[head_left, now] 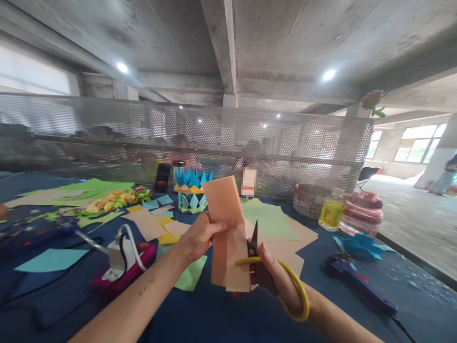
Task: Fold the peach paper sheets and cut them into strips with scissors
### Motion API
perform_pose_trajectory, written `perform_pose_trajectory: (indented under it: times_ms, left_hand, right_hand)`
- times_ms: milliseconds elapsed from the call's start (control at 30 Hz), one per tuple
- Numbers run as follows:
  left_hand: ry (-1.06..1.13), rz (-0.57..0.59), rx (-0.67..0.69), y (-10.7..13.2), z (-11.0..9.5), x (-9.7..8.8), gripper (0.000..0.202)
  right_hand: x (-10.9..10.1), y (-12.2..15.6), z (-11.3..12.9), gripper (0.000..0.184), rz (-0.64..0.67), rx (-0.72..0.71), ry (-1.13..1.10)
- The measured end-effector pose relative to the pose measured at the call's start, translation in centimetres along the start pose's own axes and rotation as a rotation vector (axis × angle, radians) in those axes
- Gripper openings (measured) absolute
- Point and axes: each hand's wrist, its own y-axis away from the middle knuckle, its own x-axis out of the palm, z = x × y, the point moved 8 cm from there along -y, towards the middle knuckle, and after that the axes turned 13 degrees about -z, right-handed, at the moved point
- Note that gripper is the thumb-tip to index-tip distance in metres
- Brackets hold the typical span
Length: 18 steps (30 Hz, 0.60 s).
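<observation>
My left hand (200,236) pinches a folded peach-coloured sheet of paper (225,228), holding it upright above the dark blue table (221,314). My right hand (276,276) grips yellow-handled scissors (266,269); their short dark blades point up, at the paper's right edge. Below the grip the paper hangs in loose layers.
Loose coloured sheets (274,224) cover the table. A folded blue and orange paper crown (193,188) stands behind. A glue gun (121,259) rests on a pink stand at left, a blue glue gun (357,281) at right. A yellow bottle (331,209) and basket (309,199) stand by a perforated screen (285,143).
</observation>
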Motion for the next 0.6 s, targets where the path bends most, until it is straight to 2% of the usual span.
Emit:
perform_pose_trajectory:
  times_ms: [233, 367, 600]
  left_hand:
    - [0.036, -0.01, 0.022, -0.3, -0.2, -0.3, 0.029]
    - [0.034, 0.003, 0.042, -0.3, -0.5, -0.3, 0.027]
    - [0.022, -0.024, -0.045, -0.2, 0.3, -0.3, 0.027]
  right_hand:
    - [0.1, -0.5, 1.1, 0.065, -0.048, -0.036, -0.073]
    - [0.2, -0.4, 1.3, 0.063, -0.012, -0.057, -0.047]
    - [-0.2, -0.2, 1.6, 0.062, -0.058, -0.059, 0.007]
